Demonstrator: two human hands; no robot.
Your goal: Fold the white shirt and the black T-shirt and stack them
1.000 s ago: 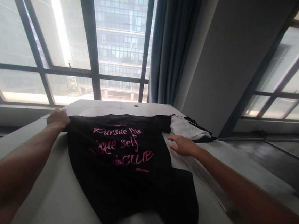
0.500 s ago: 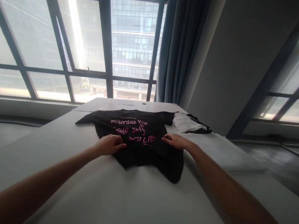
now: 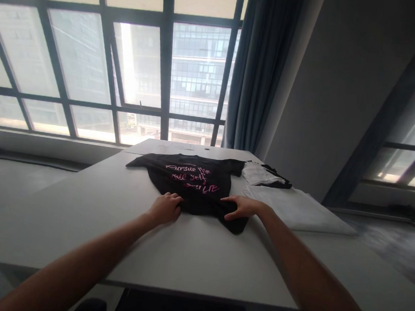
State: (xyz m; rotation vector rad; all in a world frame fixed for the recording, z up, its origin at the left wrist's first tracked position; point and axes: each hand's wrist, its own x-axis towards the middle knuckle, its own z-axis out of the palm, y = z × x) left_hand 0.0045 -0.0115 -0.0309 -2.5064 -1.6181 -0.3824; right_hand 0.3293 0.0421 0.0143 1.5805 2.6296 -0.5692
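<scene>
A black T-shirt point(image 3: 196, 204) with pink lettering lies spread on the white table, its collar end away from me and its hem toward me. My left hand point(image 3: 166, 207) is at the shirt's near left corner, its fingers curled over the cloth edge. At the near right part, my right hand point(image 3: 244, 208) rests against the shirt with thumb and fingers apart. Some folds run through the fabric between the two hands. The left fingertips are partly hidden.
White and black folded clothes point(image 3: 262, 175) lie at the right beyond the shirt. A flat white sheet-like piece point(image 3: 297, 209) is on the table's right side. The white table's point(image 3: 197, 271) near edge is close to me. Windows and a blue curtain point(image 3: 261, 73) stand behind.
The view has tilted up and back, bringing the table's near edge into sight. My right hand has opened and sits nearer the shirt's lower right corner; the left has moved toward the hem.
</scene>
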